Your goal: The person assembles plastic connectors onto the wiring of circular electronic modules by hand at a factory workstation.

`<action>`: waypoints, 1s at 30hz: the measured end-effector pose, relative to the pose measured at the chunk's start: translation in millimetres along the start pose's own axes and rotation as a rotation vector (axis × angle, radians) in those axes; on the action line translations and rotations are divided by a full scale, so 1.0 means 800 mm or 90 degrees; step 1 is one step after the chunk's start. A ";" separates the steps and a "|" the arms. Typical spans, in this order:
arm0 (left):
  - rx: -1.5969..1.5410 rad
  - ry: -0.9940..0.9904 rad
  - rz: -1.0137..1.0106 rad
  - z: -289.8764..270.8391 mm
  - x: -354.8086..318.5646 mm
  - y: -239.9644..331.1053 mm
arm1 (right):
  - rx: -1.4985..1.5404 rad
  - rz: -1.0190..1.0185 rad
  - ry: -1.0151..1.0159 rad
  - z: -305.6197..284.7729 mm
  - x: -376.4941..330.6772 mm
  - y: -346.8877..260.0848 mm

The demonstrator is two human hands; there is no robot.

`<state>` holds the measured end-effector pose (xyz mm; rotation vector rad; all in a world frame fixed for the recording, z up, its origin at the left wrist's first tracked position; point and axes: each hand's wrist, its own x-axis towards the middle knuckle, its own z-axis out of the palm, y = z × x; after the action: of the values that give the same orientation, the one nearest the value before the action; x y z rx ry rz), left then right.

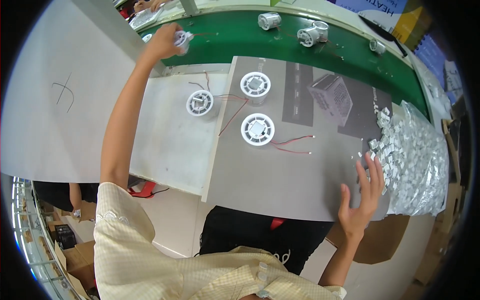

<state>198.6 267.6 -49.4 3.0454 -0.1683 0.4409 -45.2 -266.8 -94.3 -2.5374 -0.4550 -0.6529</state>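
My left hand (164, 42) reaches to the green belt at the far left, its fingers closed round a small white cylindrical part (182, 42) with thin wires. My right hand (364, 197) is at the right with fingers spread, beside a heap of small whitish square pieces (384, 150); nothing shows in its grasp. On the grey board (295, 185) stand two white round spoked units, a far one (255, 84) and a near one (257, 129), each with a square plate on top. A third round unit (200, 103) stands left of the board. Red and dark wires trail from these units.
Several metallic-looking cylinders (309, 36) lie on the green belt (225, 37) along the back. A clear plastic bag (425, 165) of small pieces sits at the right. The large white panel (65, 125) fills the left. Another person's hands (150, 5) are at the far top left.
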 end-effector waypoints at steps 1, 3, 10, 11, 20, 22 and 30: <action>0.012 -0.003 -0.033 0.021 0.011 -0.016 | -0.007 0.001 0.003 -0.002 -0.002 0.004; 0.037 -0.014 -0.045 0.055 0.021 -0.056 | -0.036 -0.001 -0.031 -0.006 -0.005 0.009; 0.050 -0.153 -0.091 0.062 0.038 -0.075 | -0.023 0.025 -0.045 -0.001 -0.018 0.026; 0.049 -0.153 -0.086 0.053 0.048 -0.065 | -0.026 0.029 -0.042 0.005 -0.018 0.026; 0.147 0.038 0.300 0.105 0.197 0.124 | -0.084 0.044 0.000 0.023 -0.023 0.027; 0.155 0.057 0.379 0.131 0.224 0.143 | -0.067 0.047 -0.022 0.024 -0.023 0.028; -0.171 -0.049 0.306 0.160 0.242 0.106 | -0.069 0.063 -0.006 0.029 -0.022 0.028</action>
<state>409.3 154.6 -112.8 2.7368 -0.8947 0.2902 -42.3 -276.6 -129.5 -2.6460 -0.3026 -0.6456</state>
